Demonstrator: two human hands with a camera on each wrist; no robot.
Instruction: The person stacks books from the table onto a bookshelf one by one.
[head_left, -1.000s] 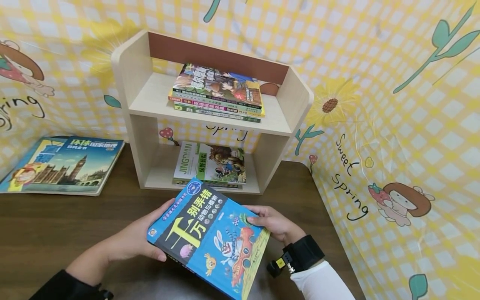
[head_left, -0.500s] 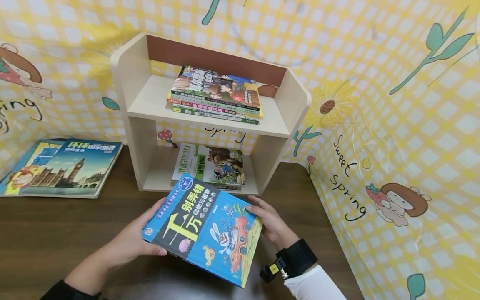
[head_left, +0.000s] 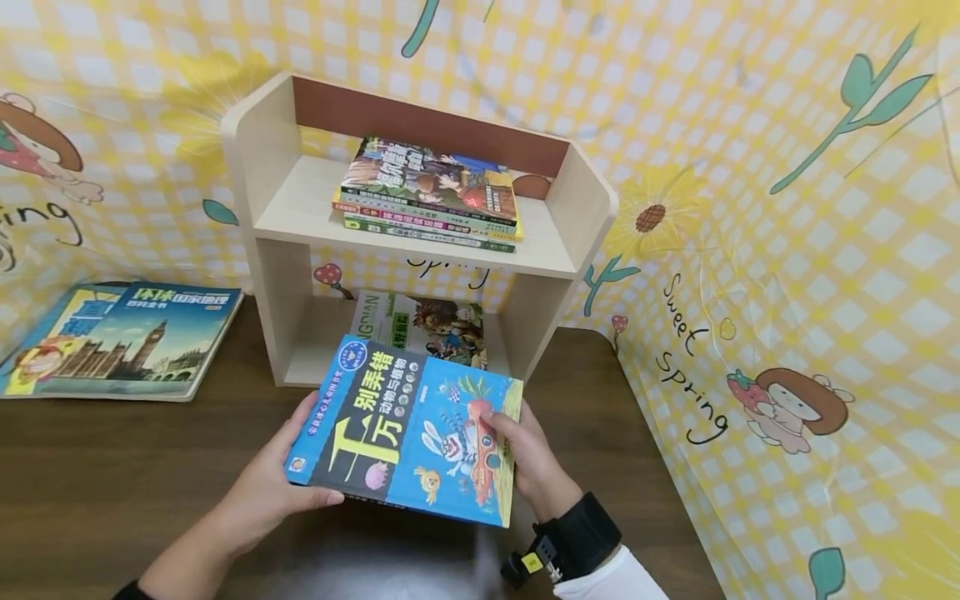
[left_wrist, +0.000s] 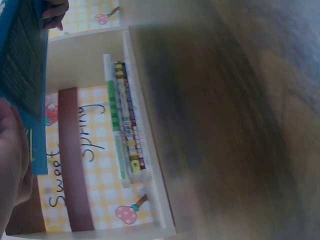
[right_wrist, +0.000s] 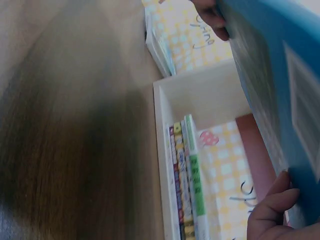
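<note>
Both hands' grip (head_left: 281, 475) (head_left: 525, 454) on blue book (head_left: 408, 425) edges

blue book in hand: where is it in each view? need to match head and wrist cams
Head: blue book at lower centre, held at both side edges, in front of the shelf.
Left wrist: top left, its underside and edge.
Right wrist: right side, its underside.
Shared landmark: the books lying in the lower shelf compartment.
</note>
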